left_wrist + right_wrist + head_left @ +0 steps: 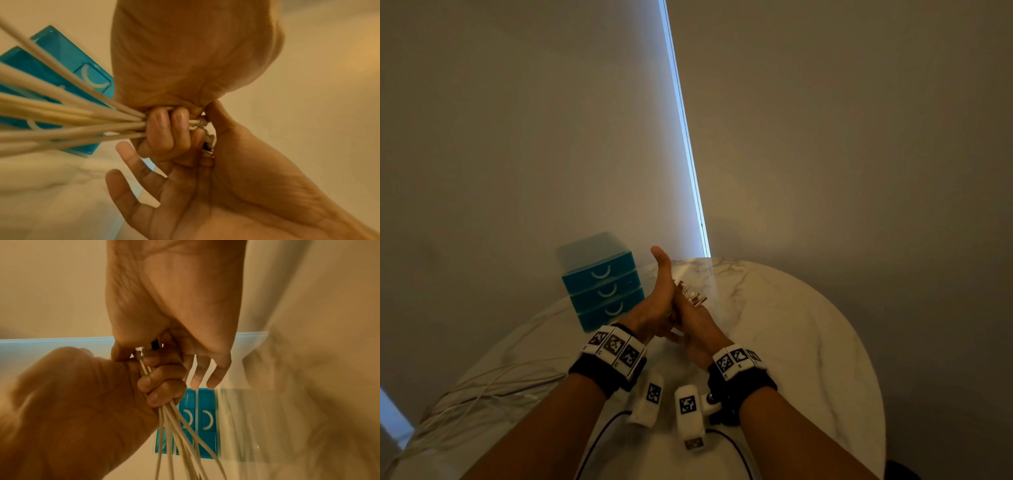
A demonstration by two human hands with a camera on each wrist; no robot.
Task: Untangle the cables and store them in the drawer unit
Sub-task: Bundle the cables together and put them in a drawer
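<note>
My right hand (697,330) grips a bundle of several white cables (72,116) in a fist above the table's middle. Their metal connector ends (693,297) stick out past the knuckles. My left hand (654,301) stands flat against the right fist, thumb up and fingers (205,378) straight, its palm (205,203) at the connector ends. The cables (482,387) trail to the left over the table edge. The teal drawer unit (602,291) stands behind the hands to the left, all three drawers closed.
The round white marble table (808,325) stands against a wall with a bright blind gap and bead chain (688,147). Black wires (599,438) from my wrist devices hang near the front edge.
</note>
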